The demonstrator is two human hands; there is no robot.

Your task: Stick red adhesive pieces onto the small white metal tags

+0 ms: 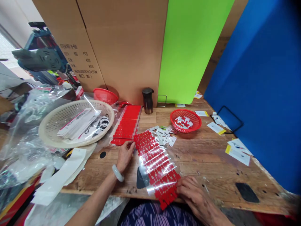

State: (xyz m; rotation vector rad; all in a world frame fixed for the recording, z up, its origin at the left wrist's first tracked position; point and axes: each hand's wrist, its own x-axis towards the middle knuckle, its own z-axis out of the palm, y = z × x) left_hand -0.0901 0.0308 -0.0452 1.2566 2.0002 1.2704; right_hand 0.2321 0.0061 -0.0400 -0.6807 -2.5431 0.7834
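A clear sheet with rows of red cut shapes (156, 160) lies slanted across the wooden table, its near end over the front edge. My left hand (126, 154), with a pale bangle at the wrist, pinches the sheet's far left corner. At the near right corner, my right hand (191, 191) has its fingers closed on the sheet. Beyond the sheet is a loose pile of small white and grey pieces (164, 136). A red basket (196, 121) with red and white pieces stands behind it. More red sheets (127, 124) lie stacked to the left.
A cream basket (47, 130) with cards and rings stands at the left, beside plastic bags (21, 160). A dark jug (148, 101) stands before the cardboard (127, 44). Green (188, 47) and blue (261, 94) boards rise behind and right, with cards (238, 153) near the blue one.
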